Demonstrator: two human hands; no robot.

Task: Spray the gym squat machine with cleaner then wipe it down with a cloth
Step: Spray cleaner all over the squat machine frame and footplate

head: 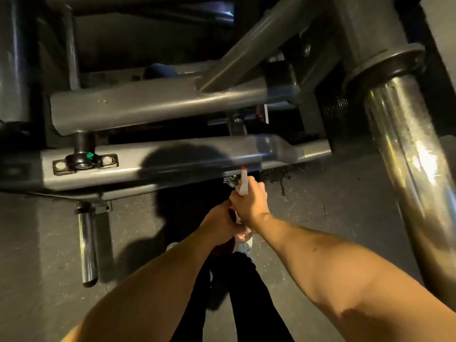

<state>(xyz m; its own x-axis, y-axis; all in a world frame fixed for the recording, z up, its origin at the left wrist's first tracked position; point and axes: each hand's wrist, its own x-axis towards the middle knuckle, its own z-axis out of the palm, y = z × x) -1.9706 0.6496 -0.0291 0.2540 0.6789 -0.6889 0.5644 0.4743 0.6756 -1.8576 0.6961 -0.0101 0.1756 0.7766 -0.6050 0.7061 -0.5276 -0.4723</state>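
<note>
Gripping the sprayer (243, 184) in my right hand (250, 206), I have my fingers curled tight round its white head. The red tip sticks out past my knuckles and points at the near edge of the lower beam (148, 166) of the machine. The tip looks just short of the metal, but I cannot tell if it touches. My left hand (219, 218) sits directly beneath the right, pressed up against it. Its fingers are hidden behind my right wrist, so I cannot tell whether they are closed or on what. A pale thing (244, 235) shows just below both hands; whether it is bottle or cloth I cannot tell. Dark speckled patches (277, 174) mark the floor (320, 193) just beyond the tip, under the beam's edge. A bearing block (86, 161) is bolted to the beam well to the left. A short chrome peg (87, 245) juts out below it. A thick chrome post (407, 156) runs down my right side, well apart from my hands.
</note>
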